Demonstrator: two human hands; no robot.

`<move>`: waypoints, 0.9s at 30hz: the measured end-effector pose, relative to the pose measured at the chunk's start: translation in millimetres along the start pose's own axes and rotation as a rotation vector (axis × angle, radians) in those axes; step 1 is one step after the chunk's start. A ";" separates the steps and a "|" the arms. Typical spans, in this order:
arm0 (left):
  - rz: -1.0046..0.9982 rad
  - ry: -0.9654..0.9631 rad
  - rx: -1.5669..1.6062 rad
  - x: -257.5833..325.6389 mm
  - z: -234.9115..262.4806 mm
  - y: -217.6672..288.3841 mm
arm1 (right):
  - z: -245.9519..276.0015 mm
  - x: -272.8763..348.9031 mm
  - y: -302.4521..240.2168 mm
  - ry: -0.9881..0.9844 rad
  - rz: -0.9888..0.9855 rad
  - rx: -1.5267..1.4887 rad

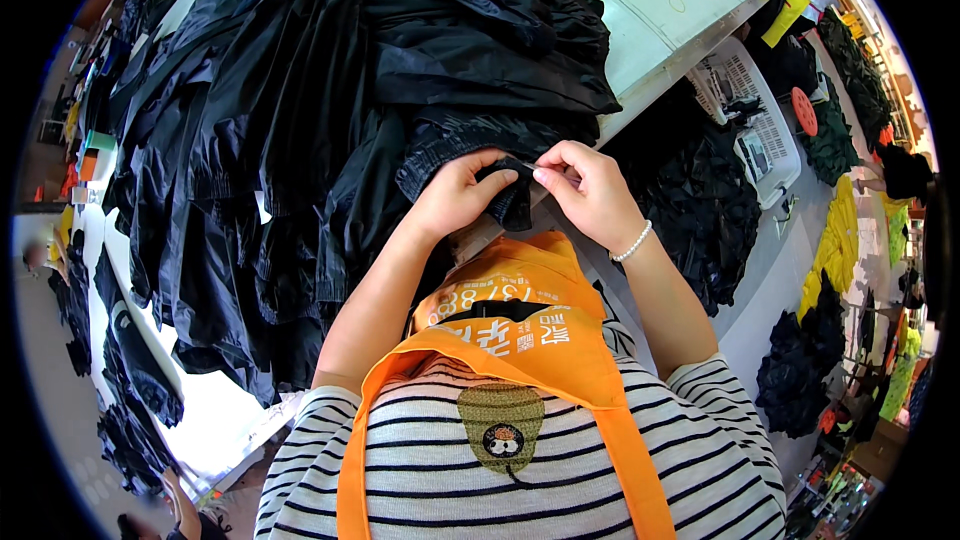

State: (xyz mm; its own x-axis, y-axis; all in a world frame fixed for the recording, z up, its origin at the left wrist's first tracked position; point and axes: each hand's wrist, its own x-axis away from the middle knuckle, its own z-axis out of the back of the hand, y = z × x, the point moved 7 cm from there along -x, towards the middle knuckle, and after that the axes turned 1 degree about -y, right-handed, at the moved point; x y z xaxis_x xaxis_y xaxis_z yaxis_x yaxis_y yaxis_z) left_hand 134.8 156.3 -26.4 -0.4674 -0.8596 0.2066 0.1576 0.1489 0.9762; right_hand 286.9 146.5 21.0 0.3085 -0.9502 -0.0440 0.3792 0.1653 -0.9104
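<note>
At the near edge of the table lies a black garment (512,208) with a gathered, elastic-looking band (425,168). My left hand (455,195) is closed on its edge, thumb on top and fingers tucked into the fabric. Close beside it, my right hand (592,195) is pinched, with thumb and forefinger together near the left thumb. A thin pale sliver shows at those fingertips, too small to name. Behind both hands a large heap of black garments (300,90) covers much of the table and hangs over its left side.
The pale tabletop (650,0) shows at the back right. Right of the table stand a white plastic basket (775,145) and a pile of dark fabric (700,210). Yellow fabric (835,235) lies farther right. Other people are at the far edges. An orange apron (540,365) covers my front.
</note>
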 end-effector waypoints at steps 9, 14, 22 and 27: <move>-0.099 0.010 -0.081 0.1 -0.9 -1.9 | -4.9 -0.5 6.0 -0.037 0.015 -0.097; -0.081 0.013 -0.085 1.0 -1.7 -1.3 | -6.3 -5.0 -1.3 -0.018 0.078 -0.030; 0.024 0.008 -0.094 2.9 0.4 -3.0 | -6.2 -6.5 2.7 -0.016 0.040 0.017; -0.031 0.030 -0.045 3.1 -1.9 -3.2 | -7.3 -0.1 14.3 0.034 0.065 -0.173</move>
State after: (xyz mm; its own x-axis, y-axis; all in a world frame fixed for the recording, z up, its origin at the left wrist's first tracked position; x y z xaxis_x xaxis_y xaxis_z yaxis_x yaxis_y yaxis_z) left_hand 134.5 152.2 -28.9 -0.4461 -0.8780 0.1735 0.1829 0.1003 0.9780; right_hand 286.0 147.1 5.0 0.2971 -0.9478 -0.1162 0.2026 0.1815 -0.9623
